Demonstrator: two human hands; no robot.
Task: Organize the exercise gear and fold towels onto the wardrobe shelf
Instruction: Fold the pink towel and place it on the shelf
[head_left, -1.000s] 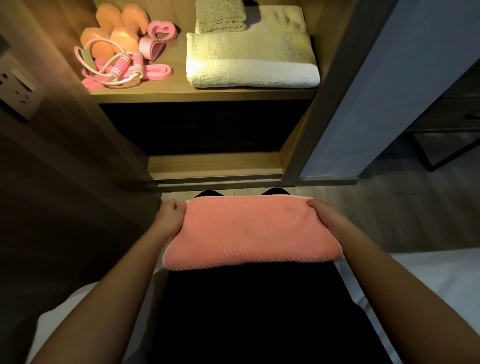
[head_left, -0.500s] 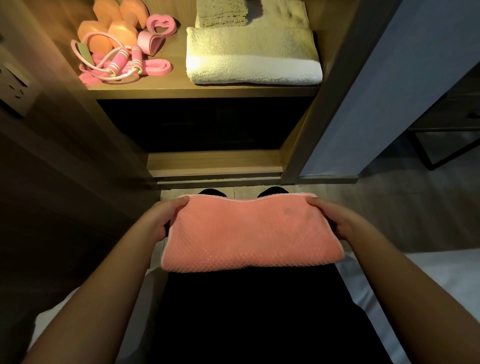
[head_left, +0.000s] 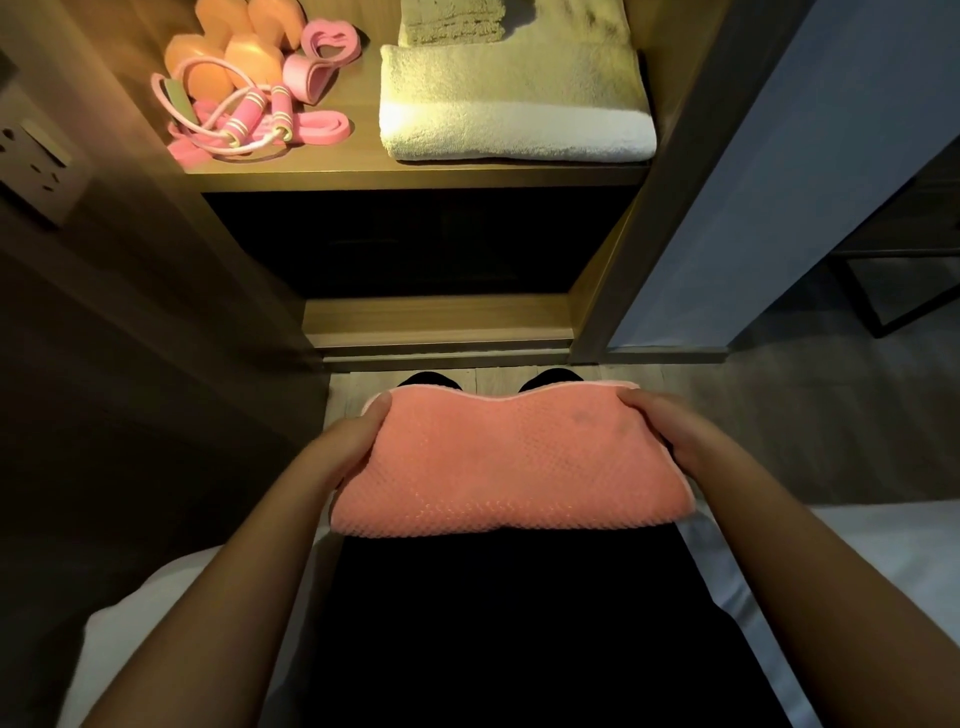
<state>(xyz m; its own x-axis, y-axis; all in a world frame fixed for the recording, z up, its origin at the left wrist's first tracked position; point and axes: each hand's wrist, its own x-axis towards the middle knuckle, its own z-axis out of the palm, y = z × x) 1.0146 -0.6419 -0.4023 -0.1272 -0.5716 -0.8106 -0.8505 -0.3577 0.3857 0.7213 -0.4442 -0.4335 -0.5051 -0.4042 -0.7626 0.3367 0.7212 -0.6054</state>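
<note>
wall socket (head_left: 36, 171) far left, on dark wood panel | blue-grey door panel (head_left: 753, 182) upright, right of centre | black metal frame (head_left: 893, 291) far right, on floor | grey wood-look floor (head_left: 779, 426) | white bedding (head_left: 857, 571) low on both sides | black trousers (head_left: 509, 623) bottom centre | two black toe tips (head_left: 431, 379) on floor

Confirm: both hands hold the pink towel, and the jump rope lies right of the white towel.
Wrong side: the head view shows the jump rope left of the white towel. The left hand and right hand do hold the pink towel.
</note>
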